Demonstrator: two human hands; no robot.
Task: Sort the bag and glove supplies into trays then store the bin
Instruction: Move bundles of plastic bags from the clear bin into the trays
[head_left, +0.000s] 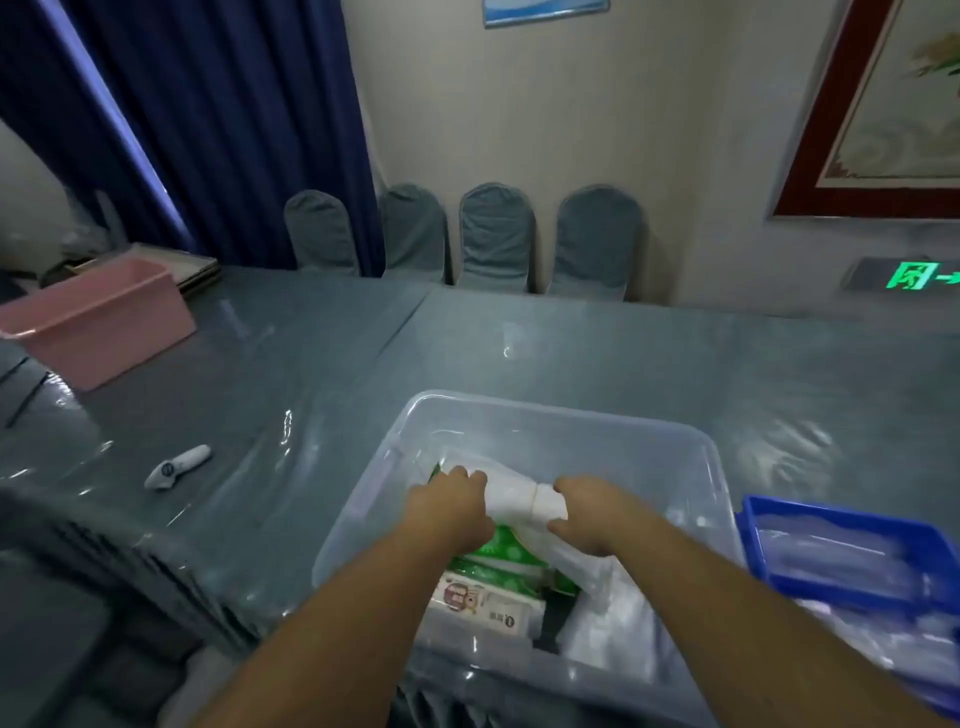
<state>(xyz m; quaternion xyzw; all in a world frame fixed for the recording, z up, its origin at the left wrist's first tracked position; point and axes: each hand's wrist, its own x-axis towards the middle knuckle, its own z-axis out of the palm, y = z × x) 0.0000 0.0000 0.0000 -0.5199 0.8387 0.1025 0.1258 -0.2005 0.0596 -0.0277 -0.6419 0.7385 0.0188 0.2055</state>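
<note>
A clear plastic bin (696, 457) stands on the table in front of me. Both my hands reach into it. My left hand (449, 506) and my right hand (584, 512) each grip one end of a white roll of bags (519, 496). Under the roll lie green-and-white packs (498, 556) and a white labelled pack (483, 605), with clear plastic bags (613, 623) at the bin's right side. A blue tray (779, 519) holding clear plastic items sits just right of the bin.
A pink bin (104, 322) stands at the far left of the table, with flat trays behind it. A small white device (176, 466) lies on the plastic-covered table left of the clear bin. Covered chairs line the wall beyond.
</note>
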